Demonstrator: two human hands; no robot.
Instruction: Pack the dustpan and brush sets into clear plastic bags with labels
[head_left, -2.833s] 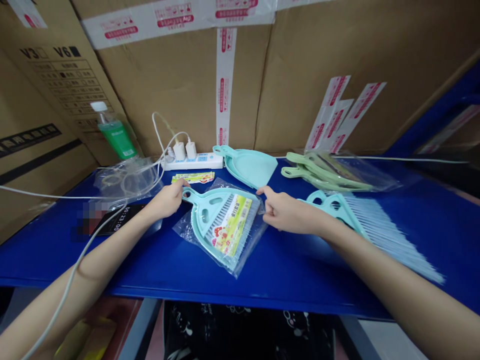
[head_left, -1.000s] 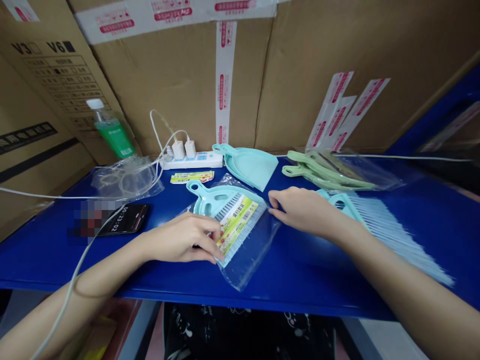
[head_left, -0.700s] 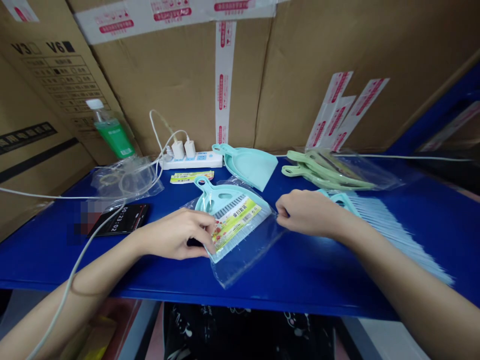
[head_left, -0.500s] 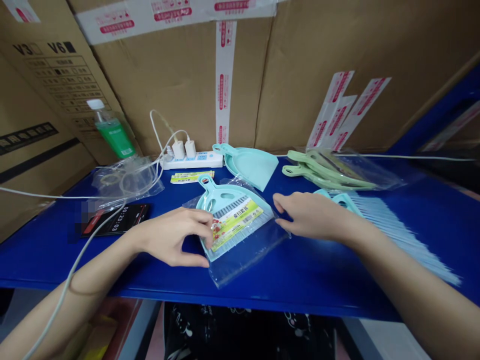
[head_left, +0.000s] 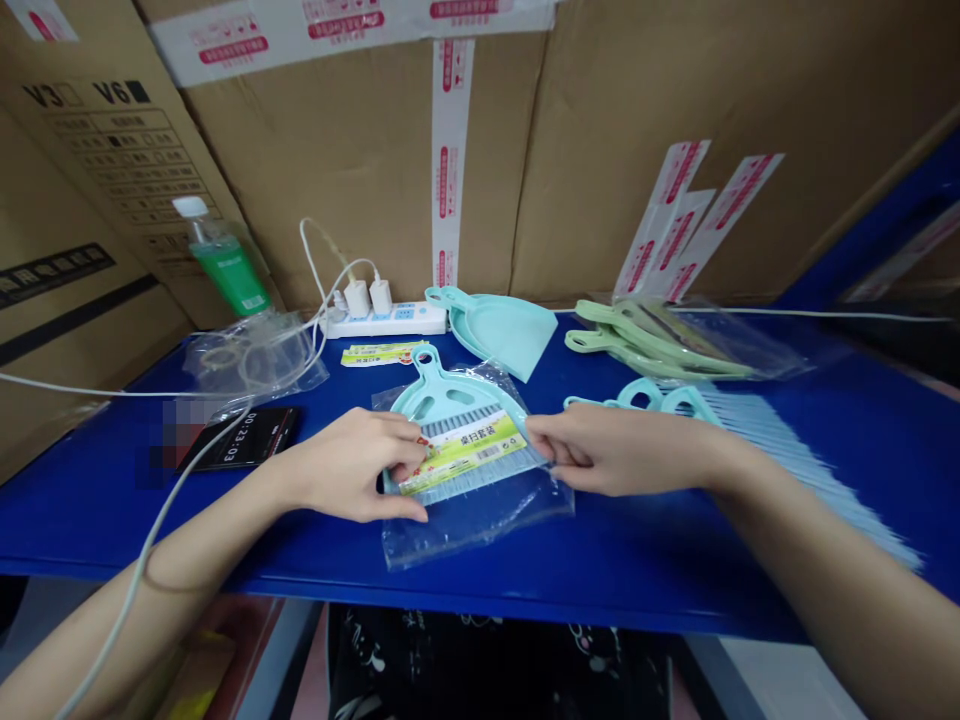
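A light-blue dustpan (head_left: 480, 385) lies in a clear plastic bag (head_left: 472, 525), handle pointing away from me. Inside it is a brush with pale bristles (head_left: 457, 487), partly covered by a yellow-green paper label (head_left: 469, 450). My left hand (head_left: 367, 465) grips the left side of the bagged set, fingers curled onto the label's end and thumb stretched along the bag. At the right edge, my right hand (head_left: 600, 447) pinches the bag and pan rim between thumb and fingers. Just beyond the right hand lie loose light-blue brushes (head_left: 787, 450), partly hidden by my forearm.
More light-blue dustpans (head_left: 510, 330) are stacked behind, beside a power strip (head_left: 405, 319) with chargers. Green bagged dustpans (head_left: 660, 345) lie at the back right. A phone (head_left: 251, 440), crumpled plastic (head_left: 259, 360), a bottle (head_left: 232, 270) and a trailing white cable (head_left: 157, 520) occupy the left.
The bagged dustpan has turned slightly, its handle shifting right and its label lying more level. My right hand has moved left and closed on its right edge; my left fingers have curled further in.
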